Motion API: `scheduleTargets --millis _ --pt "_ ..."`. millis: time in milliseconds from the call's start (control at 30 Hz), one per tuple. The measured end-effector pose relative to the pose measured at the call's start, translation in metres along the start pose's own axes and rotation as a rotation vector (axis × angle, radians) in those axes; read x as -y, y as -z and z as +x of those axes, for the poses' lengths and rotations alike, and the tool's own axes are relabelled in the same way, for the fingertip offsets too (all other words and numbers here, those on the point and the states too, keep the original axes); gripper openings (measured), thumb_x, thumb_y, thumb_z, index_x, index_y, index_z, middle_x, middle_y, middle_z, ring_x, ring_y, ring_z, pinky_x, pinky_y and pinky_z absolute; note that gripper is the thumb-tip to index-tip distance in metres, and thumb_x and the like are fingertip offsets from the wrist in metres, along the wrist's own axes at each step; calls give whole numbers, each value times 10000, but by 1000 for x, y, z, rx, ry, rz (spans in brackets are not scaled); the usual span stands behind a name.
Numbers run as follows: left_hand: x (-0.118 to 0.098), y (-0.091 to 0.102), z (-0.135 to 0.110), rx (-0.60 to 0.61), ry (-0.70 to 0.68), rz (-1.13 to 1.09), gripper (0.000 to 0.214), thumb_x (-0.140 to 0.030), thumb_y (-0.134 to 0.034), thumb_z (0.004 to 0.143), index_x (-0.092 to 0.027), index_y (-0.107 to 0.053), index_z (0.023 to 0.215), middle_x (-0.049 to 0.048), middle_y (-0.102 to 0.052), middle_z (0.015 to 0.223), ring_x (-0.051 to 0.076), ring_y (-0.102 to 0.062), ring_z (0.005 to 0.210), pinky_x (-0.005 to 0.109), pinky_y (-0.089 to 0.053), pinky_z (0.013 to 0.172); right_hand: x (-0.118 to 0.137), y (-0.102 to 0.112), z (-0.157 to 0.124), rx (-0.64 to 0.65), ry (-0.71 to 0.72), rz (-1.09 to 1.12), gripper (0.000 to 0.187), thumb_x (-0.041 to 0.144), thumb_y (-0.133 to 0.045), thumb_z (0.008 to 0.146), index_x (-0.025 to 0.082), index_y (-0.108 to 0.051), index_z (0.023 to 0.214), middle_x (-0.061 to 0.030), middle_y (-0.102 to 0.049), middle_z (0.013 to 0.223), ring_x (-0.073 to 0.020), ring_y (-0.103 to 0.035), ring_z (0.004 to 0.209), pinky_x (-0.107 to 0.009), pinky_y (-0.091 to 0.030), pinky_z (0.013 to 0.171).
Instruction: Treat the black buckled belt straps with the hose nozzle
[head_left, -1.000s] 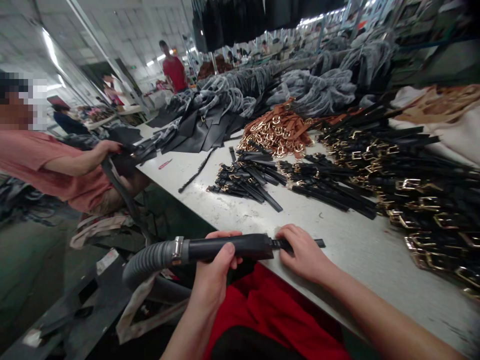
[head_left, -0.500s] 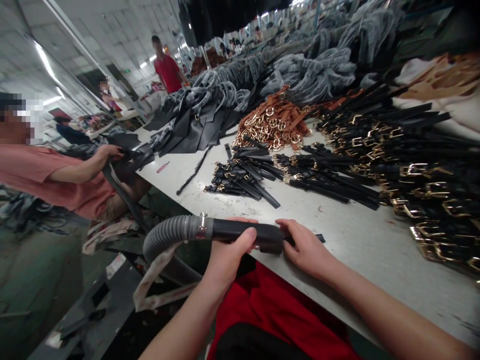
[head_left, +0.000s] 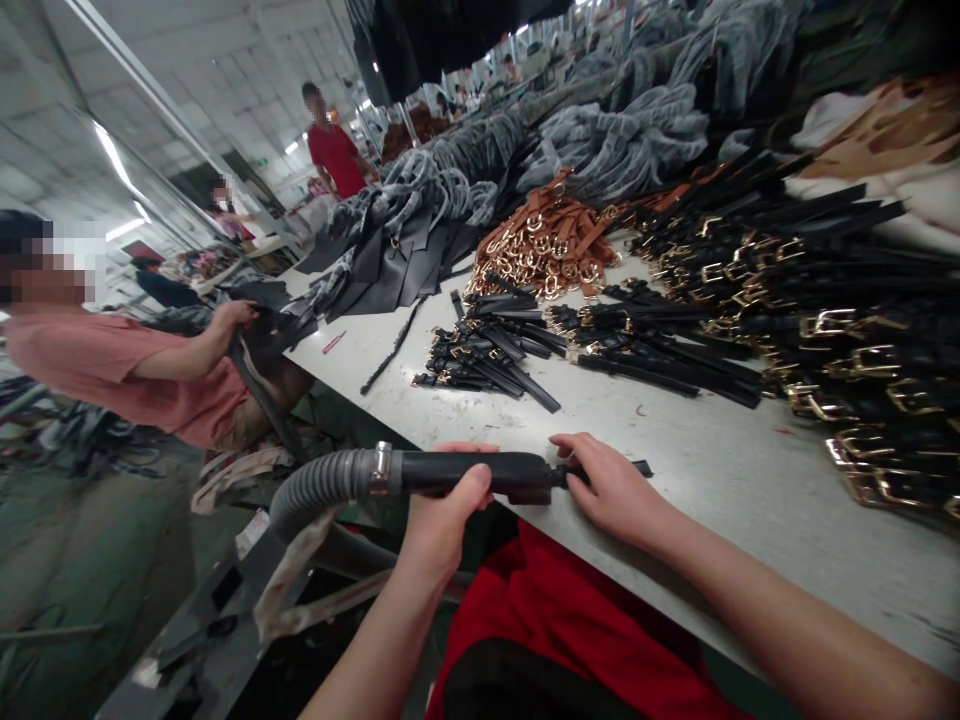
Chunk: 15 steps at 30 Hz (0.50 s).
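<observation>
My left hand [head_left: 442, 515] is wrapped around a black tube [head_left: 480, 472], thumb on top. A metal clamp [head_left: 381, 468] joins that tube to a grey corrugated hose [head_left: 315, 485], which bends down at the left. Close beyond the tube's right end, my right hand [head_left: 611, 490] is closed on a narrow black strap [head_left: 643, 468] at the table's near edge. The strap's tip shows past the fingers; its other end lies near the tube's mouth. The fingers hide most of it.
Buckled black straps [head_left: 487, 350] lie behind my hands, with a large pile of black straps [head_left: 840, 330] at right. Brown buckled straps [head_left: 540, 245] are heaped farther back. A co-worker in a pink shirt [head_left: 112, 370] works at left. The white table [head_left: 750, 520] has a near edge before me.
The tube and my left hand have shifted left, away from my right hand. A gap now shows between the tube's end and my right fingers. My right hand stays nearly in place.
</observation>
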<state>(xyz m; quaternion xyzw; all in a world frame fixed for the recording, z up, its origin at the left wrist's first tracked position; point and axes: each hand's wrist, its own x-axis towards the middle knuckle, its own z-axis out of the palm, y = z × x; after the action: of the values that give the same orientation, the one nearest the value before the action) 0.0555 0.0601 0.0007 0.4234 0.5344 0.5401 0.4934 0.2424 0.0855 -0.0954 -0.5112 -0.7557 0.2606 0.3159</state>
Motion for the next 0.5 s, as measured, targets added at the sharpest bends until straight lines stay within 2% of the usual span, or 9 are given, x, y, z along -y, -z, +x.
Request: scheduleTargets --millis 133,233,367,433,500 --pt "7 0 -4 27 37 -43 278 -285 -766 636 -164 -627 843 68 -715 906 115 -572 573 261 -453 558 -1 0 -1 -5 -5 -9 423 81 -436 752 131 -518 1164 -113 -604 1033 -211 -568 965 -382 -452 868" --pt "4 19 -2 -58 77 -114 323 -327 -775 636 -171 -621 874 62 -720 894 162 -636 696 278 -484 622 0 1 -1 -13 -3 -17 406 89 -436 765 152 -526 1156 -106 -609 1027 -206 -574 953 -384 -451 864" --pt "1 40 -7 -136 75 -194 326 -348 -775 646 -196 -621 889 49 -729 917 193 -658 871 329 -495 805 1 1 -1 -6 6 -26 401 87 -434 763 168 -544 1141 -98 -619 1002 -209 -576 951 -387 -449 860" --pt "5 36 -12 -121 72 -228 319 -354 -770 654 -203 -621 892 49 -732 935 195 -656 896 347 -486 851 0 1 -1 4 8 -32 393 91 -429 770 160 -545 1139 -100 -620 999 -210 -576 949 -388 -449 860" --pt "10 22 -15 -86 79 -236 329 -348 -776 643 -200 -614 888 62 -730 951 214 -654 918 374 -484 865 -1 1 -1 9 9 -39 396 92 -432 770 163 -544 1143 -99 -622 1000 -212 -578 945 -390 -450 858"
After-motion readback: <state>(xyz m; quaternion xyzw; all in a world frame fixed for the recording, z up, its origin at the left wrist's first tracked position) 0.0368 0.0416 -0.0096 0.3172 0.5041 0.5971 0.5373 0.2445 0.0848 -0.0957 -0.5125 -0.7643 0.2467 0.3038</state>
